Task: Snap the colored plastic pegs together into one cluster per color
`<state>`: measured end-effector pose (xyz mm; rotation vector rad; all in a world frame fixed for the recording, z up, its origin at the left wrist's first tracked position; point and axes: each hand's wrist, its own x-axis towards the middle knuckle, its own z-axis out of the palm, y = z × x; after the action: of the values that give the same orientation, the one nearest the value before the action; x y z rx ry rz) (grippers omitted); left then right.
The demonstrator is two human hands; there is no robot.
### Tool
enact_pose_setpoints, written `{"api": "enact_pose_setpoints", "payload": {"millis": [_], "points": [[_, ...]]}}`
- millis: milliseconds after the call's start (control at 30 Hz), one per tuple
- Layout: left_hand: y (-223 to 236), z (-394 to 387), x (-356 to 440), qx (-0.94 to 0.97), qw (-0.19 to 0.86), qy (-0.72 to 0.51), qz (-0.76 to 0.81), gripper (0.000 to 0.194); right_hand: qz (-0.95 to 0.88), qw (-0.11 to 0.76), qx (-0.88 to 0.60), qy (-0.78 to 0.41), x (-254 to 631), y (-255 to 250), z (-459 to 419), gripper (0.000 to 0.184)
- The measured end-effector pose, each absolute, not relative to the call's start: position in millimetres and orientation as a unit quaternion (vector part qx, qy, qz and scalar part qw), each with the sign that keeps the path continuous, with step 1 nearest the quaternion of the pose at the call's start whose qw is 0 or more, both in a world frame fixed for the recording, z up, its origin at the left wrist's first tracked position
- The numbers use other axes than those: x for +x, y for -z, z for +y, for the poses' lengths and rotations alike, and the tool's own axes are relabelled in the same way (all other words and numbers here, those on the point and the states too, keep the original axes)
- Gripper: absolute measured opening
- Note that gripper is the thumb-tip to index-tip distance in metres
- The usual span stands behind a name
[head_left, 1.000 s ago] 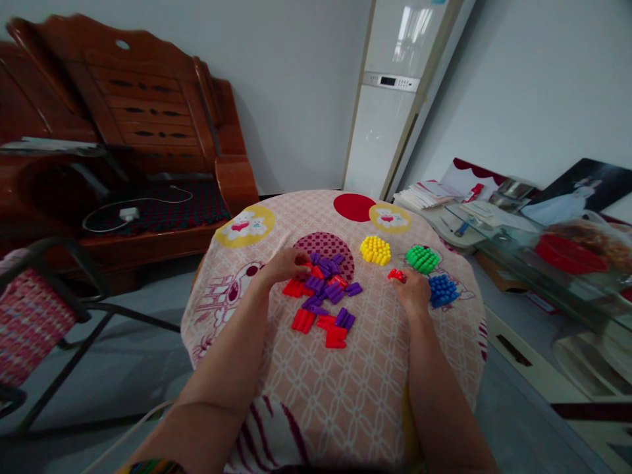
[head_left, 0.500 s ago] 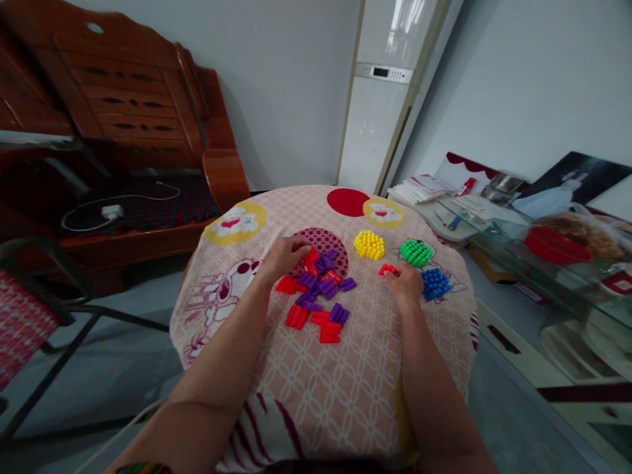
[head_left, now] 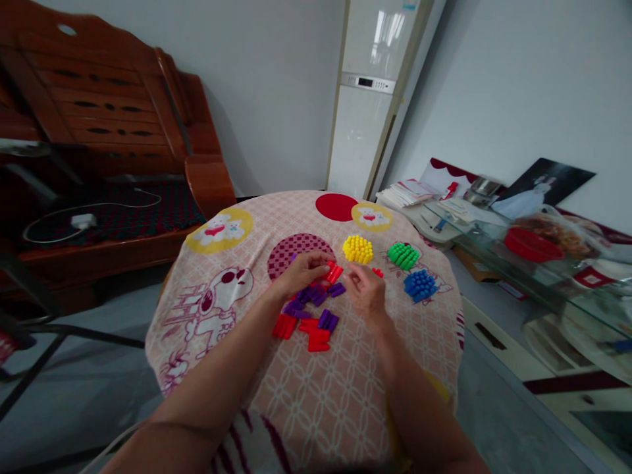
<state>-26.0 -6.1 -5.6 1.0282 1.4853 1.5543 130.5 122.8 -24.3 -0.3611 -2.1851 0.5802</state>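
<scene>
A loose heap of red and purple plastic pieces [head_left: 310, 315] lies on the cloth-covered round table [head_left: 316, 395]. My left hand [head_left: 302, 271] is closed on a red piece [head_left: 334, 272] at the heap's far edge. Beside it, my right hand [head_left: 364, 291] hovers with its fingers curled toward that red piece, nothing plainly in them. A small red piece [head_left: 378, 272] lies just beyond my right hand. Three sorted clusters stand farther back: yellow [head_left: 358, 249], green [head_left: 403, 255] and blue [head_left: 420, 285].
A wooden bench [head_left: 99, 131] with a cable and charger stands at the left. A tall white air conditioner [head_left: 365, 99] is behind the table. At the right, a glass table [head_left: 518, 257] carries a red bowl and papers. A dark chair frame [head_left: 29, 329] is at far left.
My right hand left the small red piece near the green cluster and moved left toward my left hand. My left hand lifted a red piece from the heap. The camera view shifted right.
</scene>
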Motion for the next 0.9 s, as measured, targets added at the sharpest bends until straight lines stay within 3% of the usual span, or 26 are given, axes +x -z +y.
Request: {"api": "enact_pose_setpoints", "payload": {"millis": [133,300,467,633,800,900], "points": [[9,-3,-22,0.384,0.375,-0.599,0.594,0.047,-0.870,0.382,-0.088,-0.300,122,29,104,0.033],[9,1,-20,0.385,0.320,-0.620,0.604,0.038,-0.838,0.353,-0.150,-0.389,117,34,100,0.047],[11,3,-17,0.380,0.336,-0.609,0.610,0.033,-0.842,0.345,-0.167,-0.379,115,40,104,0.018],[13,3,-16,0.379,0.345,-0.591,0.623,0.033,-0.784,0.363,-0.178,-0.471,116,41,110,0.026],[15,6,-14,0.370,0.334,-0.618,0.608,0.034,-0.704,0.294,-0.201,-0.614,114,38,110,0.032],[17,6,-16,0.391,0.346,-0.603,0.603,0.033,-0.681,0.319,-0.221,-0.621,116,34,117,0.029]]}}
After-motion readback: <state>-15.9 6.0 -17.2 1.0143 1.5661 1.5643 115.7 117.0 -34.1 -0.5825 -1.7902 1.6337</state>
